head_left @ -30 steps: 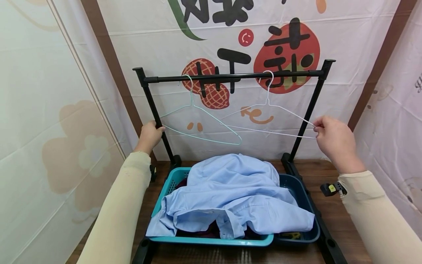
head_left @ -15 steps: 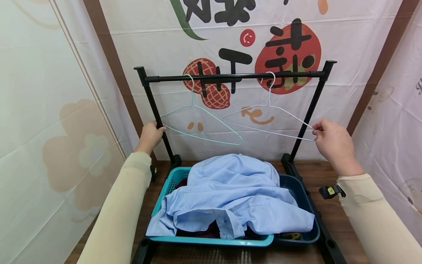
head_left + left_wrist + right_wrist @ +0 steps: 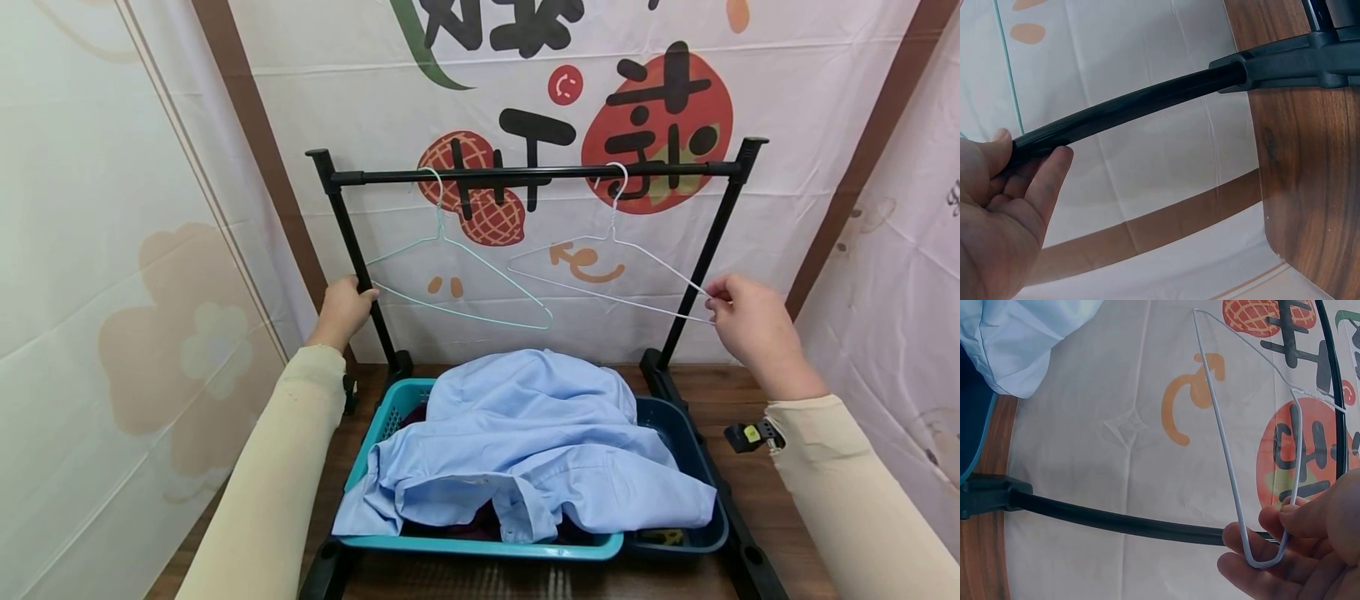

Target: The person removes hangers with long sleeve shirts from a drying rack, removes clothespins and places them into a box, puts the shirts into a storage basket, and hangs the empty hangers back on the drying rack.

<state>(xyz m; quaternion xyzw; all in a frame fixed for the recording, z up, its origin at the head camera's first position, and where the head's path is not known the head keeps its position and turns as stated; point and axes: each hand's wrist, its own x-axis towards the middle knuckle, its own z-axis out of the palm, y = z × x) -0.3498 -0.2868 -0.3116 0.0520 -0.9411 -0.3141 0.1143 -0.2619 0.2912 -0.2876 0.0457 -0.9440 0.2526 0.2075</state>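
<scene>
My left hand (image 3: 342, 312) grips the left post (image 3: 1129, 109) of a black clothes rack, thumb on one side and fingers on the other. My right hand (image 3: 756, 335) pinches the right corner of a white wire hanger (image 3: 1225, 447) between thumb and fingers. That hanger's hook sits over the rack's top bar (image 3: 525, 173). Left of it, a mint-green wire hanger (image 3: 440, 223) hangs bare on the same bar, one end by my left hand. Below the bar, a crumpled light-blue shirt (image 3: 525, 433) lies across two baskets.
The turquoise basket (image 3: 480, 547) holds dark cloth beneath the shirt. Beside it stands a dark-blue basket (image 3: 724, 521), partly covered by a sleeve. Both sit between the rack's feet on a wooden surface (image 3: 795, 467). A printed fabric sheet (image 3: 465, 333) hangs behind the rack.
My right hand has shifted slightly left and down with the white hanger's corner, turning the hanger a little. The left hand keeps its hold on the post.
</scene>
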